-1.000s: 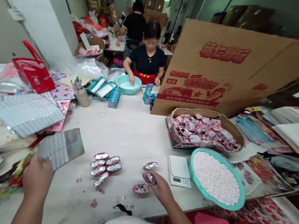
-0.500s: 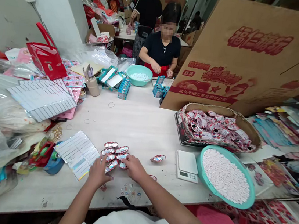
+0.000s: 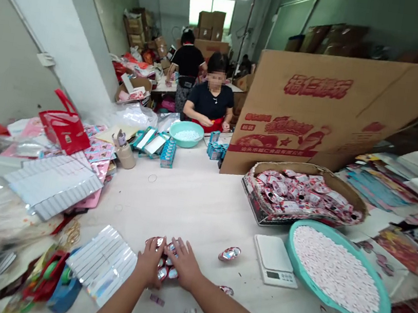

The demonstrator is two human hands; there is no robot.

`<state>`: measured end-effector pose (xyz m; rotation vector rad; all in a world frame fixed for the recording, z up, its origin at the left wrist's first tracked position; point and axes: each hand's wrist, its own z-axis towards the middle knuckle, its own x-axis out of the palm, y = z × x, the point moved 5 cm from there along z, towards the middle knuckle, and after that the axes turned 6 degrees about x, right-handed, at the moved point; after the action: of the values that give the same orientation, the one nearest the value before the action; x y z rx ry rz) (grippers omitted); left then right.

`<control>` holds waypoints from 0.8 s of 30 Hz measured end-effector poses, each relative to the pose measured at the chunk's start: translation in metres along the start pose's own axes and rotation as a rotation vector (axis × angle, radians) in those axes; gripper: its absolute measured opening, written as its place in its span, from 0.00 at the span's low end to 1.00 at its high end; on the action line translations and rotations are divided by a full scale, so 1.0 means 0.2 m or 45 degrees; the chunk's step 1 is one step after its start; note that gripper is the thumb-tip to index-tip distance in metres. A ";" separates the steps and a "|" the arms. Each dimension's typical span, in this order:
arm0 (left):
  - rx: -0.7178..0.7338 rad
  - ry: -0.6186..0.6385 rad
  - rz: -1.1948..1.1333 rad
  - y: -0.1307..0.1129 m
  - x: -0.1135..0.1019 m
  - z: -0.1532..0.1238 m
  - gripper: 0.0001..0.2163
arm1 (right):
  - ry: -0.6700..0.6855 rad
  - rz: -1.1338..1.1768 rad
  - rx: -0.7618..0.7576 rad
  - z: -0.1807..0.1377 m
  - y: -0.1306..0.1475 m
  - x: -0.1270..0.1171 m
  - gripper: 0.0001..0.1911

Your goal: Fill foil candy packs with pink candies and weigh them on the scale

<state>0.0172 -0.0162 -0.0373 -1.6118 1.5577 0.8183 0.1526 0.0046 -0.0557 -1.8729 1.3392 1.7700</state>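
Observation:
Close together on the white table (image 3: 141,199), my two hands press a cluster of small oval packs (image 3: 162,273) with shiny silver tops and red rims between them. My left hand (image 3: 149,262) curls round the cluster's left side. From the right, my right hand (image 3: 186,266) lies over the packs, its fingers bent across their tops. Fingers hide part of the group. Apart from it, to the right, sits a single oval pack (image 3: 230,254), and another oval pack (image 3: 227,290) lies nearer me beside my right forearm.
A white digital scale (image 3: 275,260) and a teal basin (image 3: 332,303) of small white pieces stand right. Behind them is a carton (image 3: 259,210) of pink-red packs beside a cardboard panel (image 3: 297,107). Silver-white strips (image 3: 104,261) and tape dispensers (image 3: 55,280) lie left. A co-worker (image 3: 213,100) sits opposite.
My hands have closed in on the oval packs, which are now squeezed into a tighter cluster. The head view has tilted up, showing more of the room behind.

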 end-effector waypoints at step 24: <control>0.213 -0.364 -0.033 0.20 0.34 0.21 0.40 | 0.001 0.087 0.186 0.18 -0.12 0.20 0.58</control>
<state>-0.0168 -0.0167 -0.1207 -1.3290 1.3612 0.8401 0.1405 0.0253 -0.1083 -1.7703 1.5058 1.6536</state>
